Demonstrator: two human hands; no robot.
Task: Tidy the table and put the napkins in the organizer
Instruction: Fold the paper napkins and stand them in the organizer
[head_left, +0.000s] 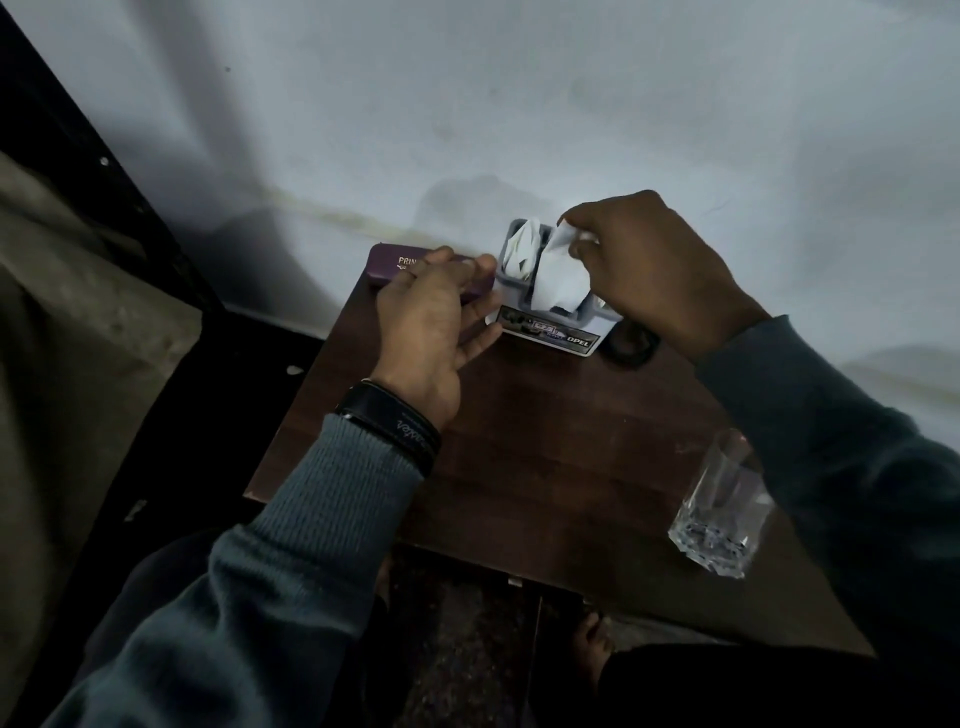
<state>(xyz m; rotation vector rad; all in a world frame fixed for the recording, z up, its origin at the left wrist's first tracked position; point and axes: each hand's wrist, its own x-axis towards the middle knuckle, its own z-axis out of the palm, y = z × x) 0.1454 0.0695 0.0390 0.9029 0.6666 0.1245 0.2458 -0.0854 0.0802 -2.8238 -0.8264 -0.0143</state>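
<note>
Background: a pale blue-grey wall (519, 104) runs behind the table, with a dark speckled floor (457, 649) below at 6 o'clock.
Table: a dark brown wooden table (545, 441) whose far edge meets the wall.
Organizer: a small grey plastic organizer (505, 260) with compartments stands at the table's 12 o'clock edge, close to the wall.
Base label: a white printed card reading OPEL (550, 327) lies along the organizer's 6 o'clock side.
Napkin in hand: a crumpled white paper napkin (558, 275) sits partly in the compartment on the organizer's 3 o'clock side, its top sticking up above the rim.
Other napkin: a second white napkin (524, 247) stands bunched in the compartment on the 9 o'clock side.
Right hand: the right hand (654, 265) reaches in from 3 o'clock, and its grip pinches the top of the crumpled white paper napkin between curled fingertips.
Left hand: the left hand (431, 317) lies at the organizer's 9 o'clock side; its grip is spread, fingers straight. Whether the fingertips touch the organizer wall I cannot tell.
Wrist: a black wristband (389, 426) sits above a grey-blue knit sleeve.
Case: a purple rectangular case (389, 265) lies at the table's 11 o'clock corner, partly under the left hand.
Glass: a clear faceted glass tumbler (722, 509) stands upright at 4 o'clock, well apart from the organizer.
Dark object: a small black rounded item (631, 345) lies beside the card at 3 o'clock, half hidden by the right wrist.
</note>
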